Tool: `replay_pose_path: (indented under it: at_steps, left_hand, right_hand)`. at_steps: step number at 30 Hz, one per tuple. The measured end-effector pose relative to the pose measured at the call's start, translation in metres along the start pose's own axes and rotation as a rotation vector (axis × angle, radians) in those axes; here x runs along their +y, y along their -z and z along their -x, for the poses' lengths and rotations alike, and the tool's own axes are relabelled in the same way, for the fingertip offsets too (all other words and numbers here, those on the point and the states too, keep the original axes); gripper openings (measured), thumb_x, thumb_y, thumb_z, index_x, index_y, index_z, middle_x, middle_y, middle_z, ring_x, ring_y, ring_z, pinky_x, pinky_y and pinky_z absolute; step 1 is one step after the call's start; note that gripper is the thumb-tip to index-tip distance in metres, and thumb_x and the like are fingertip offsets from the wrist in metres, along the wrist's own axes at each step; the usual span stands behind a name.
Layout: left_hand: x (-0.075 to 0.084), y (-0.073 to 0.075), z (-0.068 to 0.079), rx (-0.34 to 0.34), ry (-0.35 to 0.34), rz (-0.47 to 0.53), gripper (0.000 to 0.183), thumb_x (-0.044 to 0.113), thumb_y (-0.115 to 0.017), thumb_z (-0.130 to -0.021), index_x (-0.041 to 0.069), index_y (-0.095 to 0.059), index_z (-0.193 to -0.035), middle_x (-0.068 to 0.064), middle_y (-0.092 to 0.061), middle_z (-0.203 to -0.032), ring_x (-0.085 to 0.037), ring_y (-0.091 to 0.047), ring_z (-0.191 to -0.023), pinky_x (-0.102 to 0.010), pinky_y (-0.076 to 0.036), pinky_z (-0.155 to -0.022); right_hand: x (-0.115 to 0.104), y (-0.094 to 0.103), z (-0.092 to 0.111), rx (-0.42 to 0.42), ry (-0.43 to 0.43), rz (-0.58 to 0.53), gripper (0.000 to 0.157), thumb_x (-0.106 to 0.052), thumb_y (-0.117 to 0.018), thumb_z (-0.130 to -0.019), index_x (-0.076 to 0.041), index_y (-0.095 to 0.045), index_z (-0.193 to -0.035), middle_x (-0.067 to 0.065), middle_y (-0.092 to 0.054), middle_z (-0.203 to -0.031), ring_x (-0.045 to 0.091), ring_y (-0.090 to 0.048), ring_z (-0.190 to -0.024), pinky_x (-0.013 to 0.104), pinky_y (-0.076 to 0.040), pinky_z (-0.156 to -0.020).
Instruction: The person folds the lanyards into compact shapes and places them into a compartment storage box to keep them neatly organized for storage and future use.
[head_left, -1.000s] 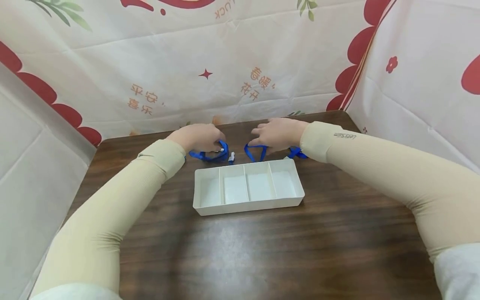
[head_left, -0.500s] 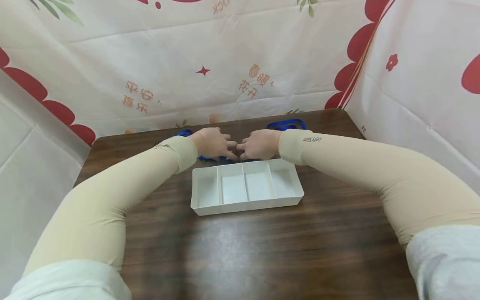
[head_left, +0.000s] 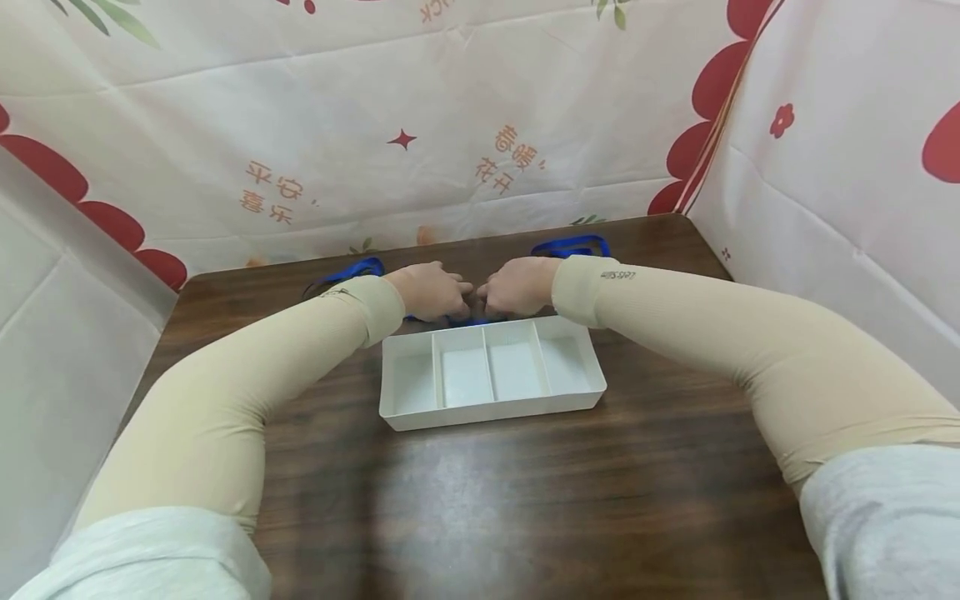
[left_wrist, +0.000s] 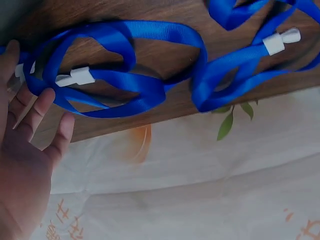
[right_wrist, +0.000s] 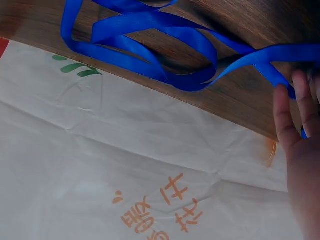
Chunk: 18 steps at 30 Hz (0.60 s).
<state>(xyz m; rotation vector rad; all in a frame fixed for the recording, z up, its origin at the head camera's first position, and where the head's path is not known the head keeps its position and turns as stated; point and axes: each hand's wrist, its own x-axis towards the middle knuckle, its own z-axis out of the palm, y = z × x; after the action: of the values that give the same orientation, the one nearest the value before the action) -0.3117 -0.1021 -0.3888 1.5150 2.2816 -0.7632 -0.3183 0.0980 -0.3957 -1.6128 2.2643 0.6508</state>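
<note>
Several blue ribbon lanyards with white clips lie along the far side of the table. In the head view my left hand (head_left: 431,292) and right hand (head_left: 519,287) come close together behind the white tray, fingers pointing down over a blue lanyard (head_left: 477,322). My left hand (left_wrist: 30,160) has its fingertips at the left end of a looped lanyard (left_wrist: 150,30), beside its white clip (left_wrist: 81,76). My right hand (right_wrist: 306,160) touches a blue strap (right_wrist: 272,75) at the right edge of its view. Thumbs are hidden, so I cannot tell whether either hand pinches.
The white tray (head_left: 492,412) with several compartments stands in front of the hands. Lanyard loops lie behind the left wrist (head_left: 358,268) and behind the right wrist (head_left: 572,247). A printed cloth (head_left: 360,108) hangs at the table's far edge (head_left: 480,239).
Both hands have moved inward, from apart over separate lanyards to close together behind the tray. Their fingers, spread half a second ago, are now drawn in. Lanyard loops now show beyond both wrists.
</note>
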Motion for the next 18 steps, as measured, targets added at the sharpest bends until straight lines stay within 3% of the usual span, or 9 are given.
replay_pose_path:
  at_steps: [3, 8, 13, 18]
  left_hand:
    - [0.001, 0.004, 0.001, -0.008, 0.028, -0.010, 0.024, 0.026, -0.066, -0.106, 0.026, -0.074, -0.129, -0.006, -0.064, -0.145, -0.032, -0.058, -0.140, -0.067, -0.045, -0.117]
    - [-0.003, 0.015, 0.009, 0.003, 0.075, 0.001, 0.025, 0.024, -0.065, -0.107, 0.019, -0.073, -0.130, -0.005, -0.063, -0.152, -0.030, -0.057, -0.140, -0.055, -0.052, -0.114]
    - [-0.014, 0.027, 0.020, 0.028, 0.118, 0.100, 0.017, 0.021, -0.062, -0.107, 0.013, -0.076, -0.114, -0.007, -0.078, -0.116, -0.029, -0.067, -0.116, -0.049, -0.057, -0.104]
    - [-0.021, 0.034, 0.027, 0.091, 0.141, 0.238, 0.016, 0.017, -0.058, -0.105, 0.013, -0.074, -0.108, -0.005, -0.075, -0.096, -0.024, -0.066, -0.091, -0.043, -0.058, -0.093]
  right_hand:
    - [0.001, 0.005, 0.002, -0.022, -0.047, -0.033, 0.012, -0.014, -0.076, -0.098, -0.014, -0.080, -0.109, 0.006, -0.077, -0.124, 0.023, -0.075, -0.097, 0.038, -0.064, -0.089]
    - [0.005, 0.013, 0.008, -0.058, -0.106, -0.092, 0.010, -0.020, -0.080, -0.097, -0.011, -0.081, -0.103, 0.006, -0.080, -0.098, 0.019, -0.069, -0.076, 0.039, -0.065, -0.081]
    - [0.010, 0.014, 0.015, -0.036, -0.134, -0.065, 0.011, -0.019, -0.077, -0.099, -0.012, -0.079, -0.107, 0.006, -0.079, -0.094, 0.018, -0.065, -0.072, 0.038, -0.065, -0.078]
    - [0.015, 0.010, 0.018, -0.046, -0.180, -0.108, 0.016, -0.020, -0.076, -0.100, -0.012, -0.078, -0.114, 0.006, -0.079, -0.098, 0.019, -0.067, -0.076, 0.039, -0.065, -0.083]
